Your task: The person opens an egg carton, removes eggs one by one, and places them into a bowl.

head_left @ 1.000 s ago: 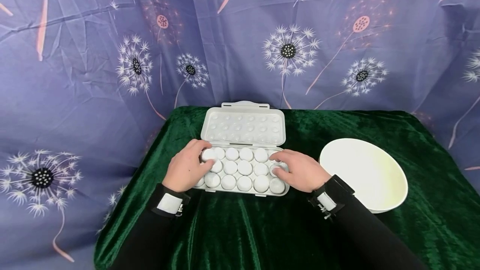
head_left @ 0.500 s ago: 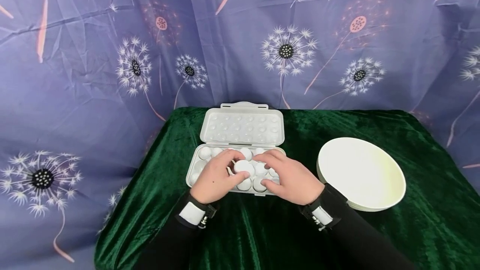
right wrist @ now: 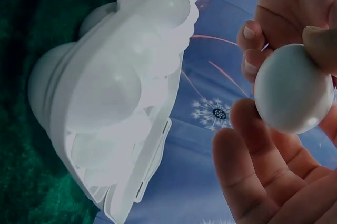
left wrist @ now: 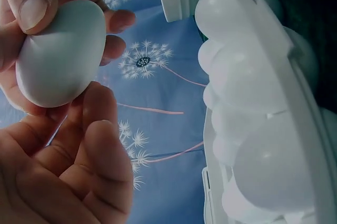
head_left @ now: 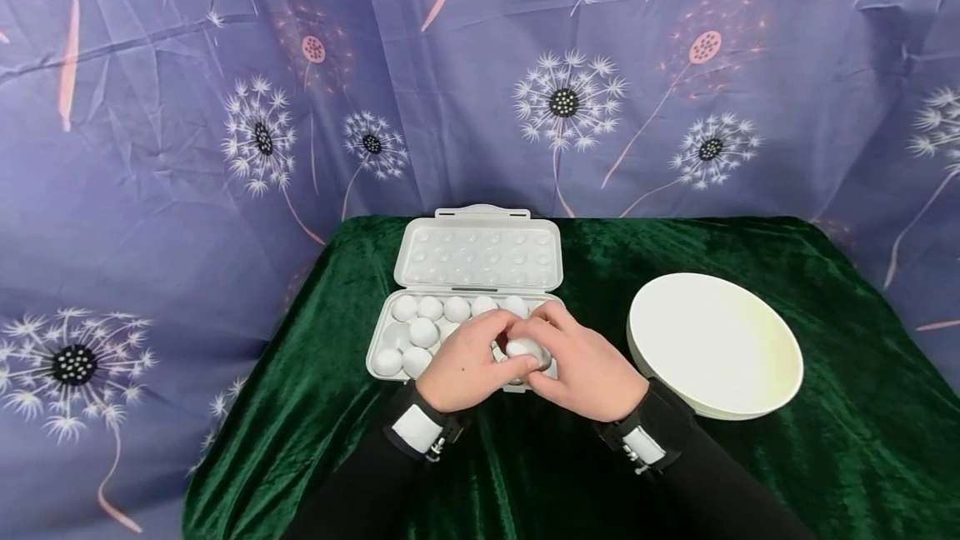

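dandelion-print curtain [head_left: 442,132] backs a table covered in green velvet [head_left: 562,473]. left hand [head_left: 468,365] and right hand [head_left: 592,365] both curl fingers round one white egg [head_left: 527,349], probably to steady its smooth shell, above the right half of the carton [head_left: 393,335]. its lid [head_left: 480,253] is folded back, leaving the other eggs [head_left: 423,332] reachable; a pale bowl [head_left: 712,340] stands right. no writing is legible.
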`<state>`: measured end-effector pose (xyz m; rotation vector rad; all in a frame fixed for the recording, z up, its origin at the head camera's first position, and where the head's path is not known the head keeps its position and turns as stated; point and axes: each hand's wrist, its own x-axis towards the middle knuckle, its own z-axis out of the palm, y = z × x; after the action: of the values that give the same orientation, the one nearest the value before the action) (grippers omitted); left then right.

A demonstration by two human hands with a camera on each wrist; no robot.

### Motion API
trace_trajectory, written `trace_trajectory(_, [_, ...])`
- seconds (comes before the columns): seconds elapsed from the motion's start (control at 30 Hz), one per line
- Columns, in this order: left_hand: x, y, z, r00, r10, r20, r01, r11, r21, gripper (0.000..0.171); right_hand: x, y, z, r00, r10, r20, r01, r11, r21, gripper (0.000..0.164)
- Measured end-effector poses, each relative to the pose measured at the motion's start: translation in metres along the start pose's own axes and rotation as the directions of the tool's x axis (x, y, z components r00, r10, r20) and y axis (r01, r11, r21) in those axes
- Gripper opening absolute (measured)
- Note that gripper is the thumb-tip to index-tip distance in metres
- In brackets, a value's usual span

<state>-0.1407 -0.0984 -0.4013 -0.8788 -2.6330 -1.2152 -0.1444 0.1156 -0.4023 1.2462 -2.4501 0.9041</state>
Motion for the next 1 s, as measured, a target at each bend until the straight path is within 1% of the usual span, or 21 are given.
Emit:
trace_trajectory(0.17, [0.004,0.001,0.000,1.000,0.001,0.021,-0.002,1.000,0.029,0.025,0.001,0.003,-0.003,1.000,-0.015,-0.008,0.014,1.000,-0.021,0.037])
trace_trajectory(0.23, [0.006,0.000,0.000,1.000,0.017,0.023,-0.019,0.999,0.045,0.026,0.000,0.004,-0.006,1.000,-0.006,-0.005,0.005,1.000,-0.030,0.038])
trace_trajectory(0.33, [0.007,-0.003,-0.005,0.999,0.038,0.008,-0.038,0.996,0.075,0.029,-0.002,0.006,-0.011,1.000,0.023,-0.007,-0.024,0.999,-0.045,0.038])
trace_trajectory(0.4, [0.007,-0.006,-0.010,0.999,0.041,-0.013,-0.040,0.994,0.100,0.029,-0.003,0.008,-0.016,0.999,0.050,-0.014,-0.050,0.997,-0.055,0.039])
trace_trajectory(0.43, [0.007,-0.008,-0.014,0.999,0.032,-0.023,-0.030,0.993,0.113,0.029,-0.004,0.009,-0.018,0.998,0.063,-0.019,-0.064,0.996,-0.061,0.039])
trace_trajectory(0.53, [0.005,-0.015,-0.025,0.999,-0.010,-0.045,0.016,0.987,0.158,0.028,-0.007,0.014,-0.027,0.994,0.100,-0.036,-0.103,0.992,-0.073,0.037])
trace_trajectory(0.67, [-0.001,-0.028,-0.045,0.992,-0.100,-0.073,0.114,0.971,0.212,0.030,-0.011,0.024,-0.043,0.987,0.155,-0.047,-0.159,0.983,-0.090,0.037])
trace_trajectory(0.77, [-0.010,-0.040,-0.062,0.979,-0.170,-0.115,0.194,0.948,0.252,0.030,-0.016,0.035,-0.058,0.980,0.195,-0.033,-0.198,0.973,-0.119,0.037])
trace_trajectory(0.87, [-0.018,-0.051,-0.080,0.963,-0.226,-0.144,0.260,0.920,0.294,0.031,-0.025,0.049,-0.076,0.973,0.232,-0.005,-0.229,0.957,-0.176,0.036])
trace_trajectory(1.0, [-0.027,-0.067,-0.101,0.947,-0.288,-0.141,0.320,0.888,0.330,0.034,-0.046,0.069,-0.099,0.955,0.291,0.048,-0.270,0.928,-0.256,0.033])
